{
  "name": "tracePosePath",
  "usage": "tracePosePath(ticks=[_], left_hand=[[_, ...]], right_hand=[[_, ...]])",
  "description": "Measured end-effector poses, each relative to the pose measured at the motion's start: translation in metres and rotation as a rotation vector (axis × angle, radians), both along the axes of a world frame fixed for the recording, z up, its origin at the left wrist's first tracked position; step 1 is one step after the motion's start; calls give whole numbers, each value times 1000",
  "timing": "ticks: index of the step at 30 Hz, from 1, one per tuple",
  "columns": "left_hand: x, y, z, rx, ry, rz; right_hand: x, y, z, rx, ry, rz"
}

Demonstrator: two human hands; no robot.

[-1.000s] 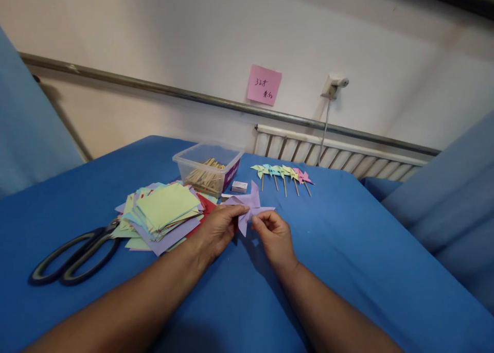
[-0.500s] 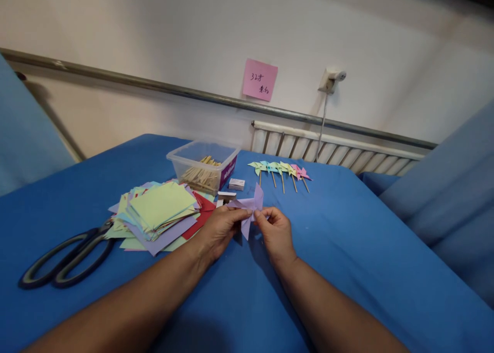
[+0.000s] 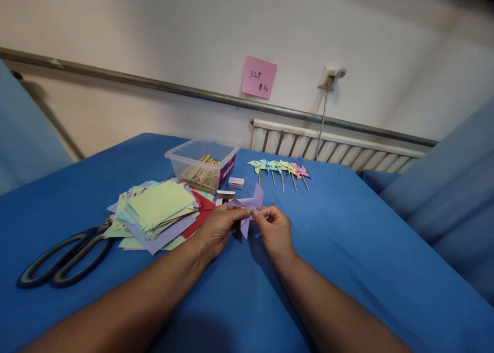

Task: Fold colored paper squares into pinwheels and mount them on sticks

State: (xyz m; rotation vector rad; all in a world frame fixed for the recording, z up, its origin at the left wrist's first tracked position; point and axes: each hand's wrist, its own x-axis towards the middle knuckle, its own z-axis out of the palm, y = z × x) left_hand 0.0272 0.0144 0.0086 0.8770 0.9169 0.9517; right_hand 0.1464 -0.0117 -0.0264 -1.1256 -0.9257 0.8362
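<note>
A purple paper pinwheel (image 3: 253,201) is held up over the blue cloth between my two hands, its pointed blades sticking out up, down and to the left. My left hand (image 3: 222,228) pinches it from the left, thumb near the centre. From the right, my right hand (image 3: 276,232) closes thumb and fingers at the middle of the pinwheel. Whether a small pin sits under the fingertips is hidden. Just behind the left hand lies a small open box (image 3: 225,196), partly covered by the hand and paper.
A stack of coloured paper sheets (image 3: 162,206) lies left, with big scissors (image 3: 71,258) beside it. Behind are a clear plastic box (image 3: 181,160) of wooden sticks and a small white box (image 3: 236,182). Several finished pinwheels (image 3: 281,168) lie at the back right of the blue-covered table (image 3: 347,229).
Both hands keep their pinch on the purple pinwheel, with only a slight shift of the right fingertips at its centre. The whole view has moved very slightly.
</note>
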Motion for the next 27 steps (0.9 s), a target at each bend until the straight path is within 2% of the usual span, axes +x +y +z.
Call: tracePosePath(ticks=[10, 15, 17, 21, 24, 27], left_hand=[[-1, 1, -1, 28, 40, 0], [-1, 1, 2, -8, 36, -10], [-1, 1, 4, -14, 36, -38], [-2, 0, 5, -25, 50, -108], [-3, 1, -1, -29, 75, -142], [-3, 2, -8, -12, 121, -97]], right_hand=[[0, 0, -2, -31, -11, 34], [4, 0, -1, -43, 93, -63], [7, 0, 2, -31, 194, -3], [11, 1, 11, -23, 306, 240], [13, 3, 13, -30, 295, 281], [13, 5, 11, -50, 301, 274]])
